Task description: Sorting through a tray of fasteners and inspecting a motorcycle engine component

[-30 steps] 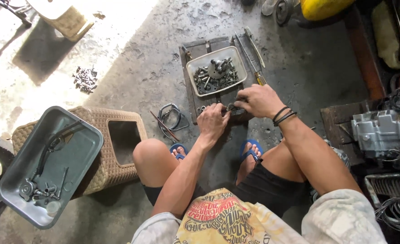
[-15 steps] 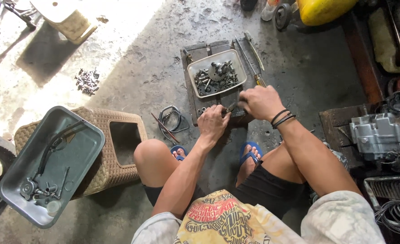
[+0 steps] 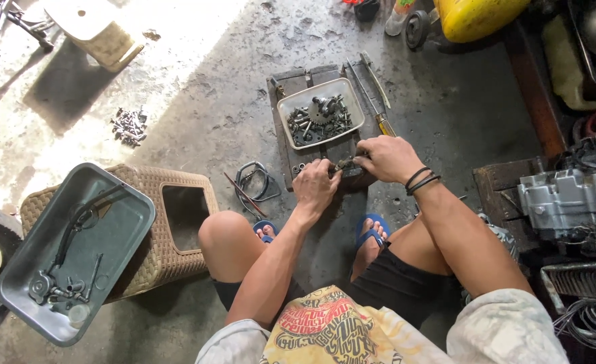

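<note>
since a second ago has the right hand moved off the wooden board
No. The right hand sits at the front edge of the wooden board, just below the white tray of parts, facing the left hand, as it did a second ago.

- We see a small dark metal part (image 3: 343,164) just above the frame's centre, pinched between our two hands; it is too small to make out its shape.
- It sits low over a dark flat board (image 3: 325,145) on the concrete floor.
- The white tray (image 3: 319,120) of bolts and gear parts lies on that board, just above the part.
</note>
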